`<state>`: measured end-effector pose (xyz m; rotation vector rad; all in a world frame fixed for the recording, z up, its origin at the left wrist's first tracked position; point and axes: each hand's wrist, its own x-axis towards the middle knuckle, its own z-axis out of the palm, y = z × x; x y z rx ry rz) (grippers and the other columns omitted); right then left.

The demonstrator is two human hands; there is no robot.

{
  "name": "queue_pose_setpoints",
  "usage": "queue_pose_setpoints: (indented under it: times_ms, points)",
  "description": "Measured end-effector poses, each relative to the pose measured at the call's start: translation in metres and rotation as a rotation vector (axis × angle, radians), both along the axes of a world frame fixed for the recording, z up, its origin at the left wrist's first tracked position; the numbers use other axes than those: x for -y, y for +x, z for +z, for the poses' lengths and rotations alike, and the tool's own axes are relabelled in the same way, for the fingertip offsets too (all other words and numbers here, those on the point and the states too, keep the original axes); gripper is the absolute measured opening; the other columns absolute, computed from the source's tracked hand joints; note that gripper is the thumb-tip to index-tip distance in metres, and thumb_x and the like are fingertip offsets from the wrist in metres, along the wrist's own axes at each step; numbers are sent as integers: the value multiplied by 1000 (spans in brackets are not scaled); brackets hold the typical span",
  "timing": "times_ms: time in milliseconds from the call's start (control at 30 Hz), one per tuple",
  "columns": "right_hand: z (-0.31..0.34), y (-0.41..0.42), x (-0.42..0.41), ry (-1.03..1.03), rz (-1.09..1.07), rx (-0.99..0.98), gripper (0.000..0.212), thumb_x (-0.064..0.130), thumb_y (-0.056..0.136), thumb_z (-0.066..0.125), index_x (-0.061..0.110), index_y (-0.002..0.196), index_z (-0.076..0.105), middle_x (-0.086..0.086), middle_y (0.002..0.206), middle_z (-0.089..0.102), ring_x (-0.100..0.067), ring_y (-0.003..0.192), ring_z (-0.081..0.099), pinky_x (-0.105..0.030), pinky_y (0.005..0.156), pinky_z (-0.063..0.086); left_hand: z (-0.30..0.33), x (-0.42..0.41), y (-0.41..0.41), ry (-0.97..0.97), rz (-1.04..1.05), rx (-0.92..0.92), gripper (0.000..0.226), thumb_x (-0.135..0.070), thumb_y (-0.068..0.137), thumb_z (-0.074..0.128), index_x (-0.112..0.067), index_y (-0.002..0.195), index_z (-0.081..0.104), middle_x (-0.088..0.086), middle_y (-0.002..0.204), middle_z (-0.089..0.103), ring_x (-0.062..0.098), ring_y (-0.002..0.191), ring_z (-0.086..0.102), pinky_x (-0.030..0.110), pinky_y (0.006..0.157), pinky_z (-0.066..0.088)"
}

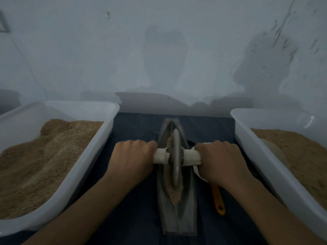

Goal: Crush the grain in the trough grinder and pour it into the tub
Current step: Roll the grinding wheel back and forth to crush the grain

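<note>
The cloth-wrapped axle (pixel 177 156) of the grey stone wheel (pixel 175 160) is gripped by curled fingers of the left hand (pixel 131 158) and right hand (pixel 221 160). Between them, crushed tan grain (pixel 174 195) lies in the narrow grey boat-shaped trough grinder (pixel 177 214); uneven pressure could tilt the wheel and spill grain onto the dark counter (pixel 138 218).

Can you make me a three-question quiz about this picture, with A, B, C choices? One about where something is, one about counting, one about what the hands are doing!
1. Where is the orange-handled scoop?
A. In the left tub
B. On the cloth, right of the trough grinder
C. Hanging on the wall

2. How many white tubs hold grain?
A. One
B. Two
C. Four

3. What are the hands doing?
A. Gripping the wheel's wrapped axle
B. Lying flat on the cloth
C. Lifting a tub

Answers:
1 B: the scoop lies beside the trough grinder.
2 B: the left tub and the right tub.
3 A: left hand and right hand curl round the axle.
</note>
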<state>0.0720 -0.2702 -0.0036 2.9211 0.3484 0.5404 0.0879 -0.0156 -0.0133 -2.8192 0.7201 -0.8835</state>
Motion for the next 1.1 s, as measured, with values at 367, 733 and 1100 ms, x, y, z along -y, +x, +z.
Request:
queue_pose_setpoints:
  times_ms: [367, 733, 1100]
  points:
    - [8, 54, -4, 63, -60, -44, 16, 35, 79, 67, 35, 85, 52, 11, 67, 44, -12, 59, 41, -29, 53, 25, 16, 19, 53, -32, 129, -18, 23, -35, 88, 68, -28, 81, 47, -2, 78, 66, 24, 71, 66, 33, 61, 31]
    - [0, -12, -2, -93, 71, 125, 31, 42, 61, 84, 33, 76, 58, 10, 56, 47, -13, 49, 33, -23, 49, 24, -9, -10, -17, -69, 31, -44, 60, -27, 55, 91, -29, 73, 34, -6, 56, 54, 16, 43, 39, 21, 47, 15]
    - [14, 57, -9, 26, -59, 31, 19, 37, 78, 70, 33, 86, 53, 3, 79, 61, -19, 63, 47, -31, 59, 35, 5, 17, 53, -100, 178, 2, 29, -29, 85, 66, -25, 77, 38, -3, 68, 55, 24, 59, 54, 32, 59, 27]
